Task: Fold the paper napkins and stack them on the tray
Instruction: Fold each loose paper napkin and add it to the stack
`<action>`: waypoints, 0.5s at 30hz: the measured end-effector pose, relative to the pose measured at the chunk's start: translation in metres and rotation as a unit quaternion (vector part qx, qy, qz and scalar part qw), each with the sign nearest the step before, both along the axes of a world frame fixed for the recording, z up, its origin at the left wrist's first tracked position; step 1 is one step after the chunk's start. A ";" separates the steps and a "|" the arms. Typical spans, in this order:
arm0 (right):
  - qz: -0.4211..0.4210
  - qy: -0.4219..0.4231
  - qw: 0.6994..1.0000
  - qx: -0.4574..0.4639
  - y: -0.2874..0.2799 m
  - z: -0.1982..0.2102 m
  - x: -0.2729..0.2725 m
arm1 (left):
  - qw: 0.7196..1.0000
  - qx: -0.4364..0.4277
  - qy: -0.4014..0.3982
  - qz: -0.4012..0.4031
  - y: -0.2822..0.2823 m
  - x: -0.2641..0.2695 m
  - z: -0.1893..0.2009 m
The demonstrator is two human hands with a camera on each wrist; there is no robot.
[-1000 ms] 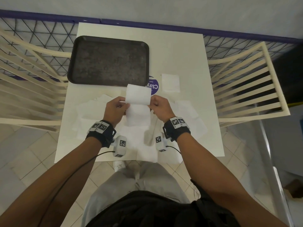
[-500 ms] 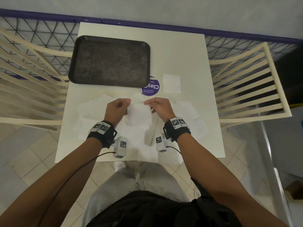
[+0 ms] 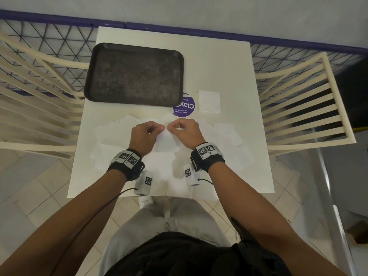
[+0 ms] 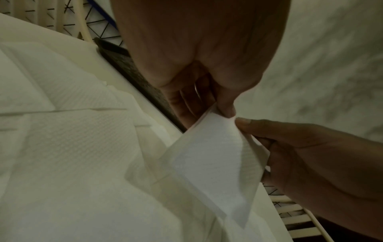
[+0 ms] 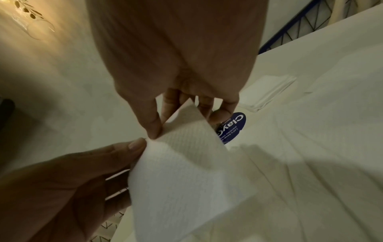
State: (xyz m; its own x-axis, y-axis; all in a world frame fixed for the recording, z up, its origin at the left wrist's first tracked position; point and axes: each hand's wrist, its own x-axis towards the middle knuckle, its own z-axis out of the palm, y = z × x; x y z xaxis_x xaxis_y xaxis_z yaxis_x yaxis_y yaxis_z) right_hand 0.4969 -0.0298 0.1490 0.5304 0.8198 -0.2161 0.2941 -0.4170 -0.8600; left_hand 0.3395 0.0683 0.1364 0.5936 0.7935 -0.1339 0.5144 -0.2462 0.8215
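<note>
— Tray (image 3: pixel 103 92), dark, at far left of white table (image 3: pixel 229 62), nothing lying in it. And nearer?

— Loose napkins (image 3: pixel 111 134) spread flat, unfolded, on near half of table. Above them, left hand (image 3: pixel 144 136), thumb and fingers pinching upper edge of held napkin (image 3: pixel 165 142).

— Changed from one second ago?

— Yes. Then raised and half unrolled between hands; now lower, folded over, hanging down from fingertips. Hands closer together, almost touching.

— And on right?

— Right hand (image 3: pixel 184 132), pinching same upper edge beside left thumb. Farther right, purple sticker (image 3: pixel 185 109) just beside tray corner, then one folded napkin (image 3: pixel 209 101) lying flat on table, apart from tray.
</note>
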 end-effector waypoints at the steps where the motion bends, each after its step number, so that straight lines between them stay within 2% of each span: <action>1: -0.001 0.003 1.000 -0.006 -0.001 0.000 0.003 | 1.000 0.001 0.003 0.005 0.000 -0.001 0.001; 7: -0.023 0.037 0.999 -0.026 -0.010 0.001 0.024 | 1.000 -0.007 -0.017 0.017 0.006 -0.007 0.001; 12: -0.091 0.082 0.992 0.005 -0.011 0.002 0.026 | 0.999 -0.014 -0.037 0.023 0.002 -0.003 0.000; 15: -0.102 0.100 0.990 0.023 -0.011 0.001 0.018 | 0.999 -0.008 -0.042 0.034 -0.001 0.001 -0.001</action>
State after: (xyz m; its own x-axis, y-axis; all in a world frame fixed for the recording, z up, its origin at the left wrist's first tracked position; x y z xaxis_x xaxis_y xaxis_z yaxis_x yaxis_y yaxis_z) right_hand 0.5152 -0.0404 0.1499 0.6360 0.7119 -0.2977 0.0307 -0.4088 -0.9121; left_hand 0.3403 0.0673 0.1356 0.5482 0.8305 -0.0989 0.4588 -0.1997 0.8658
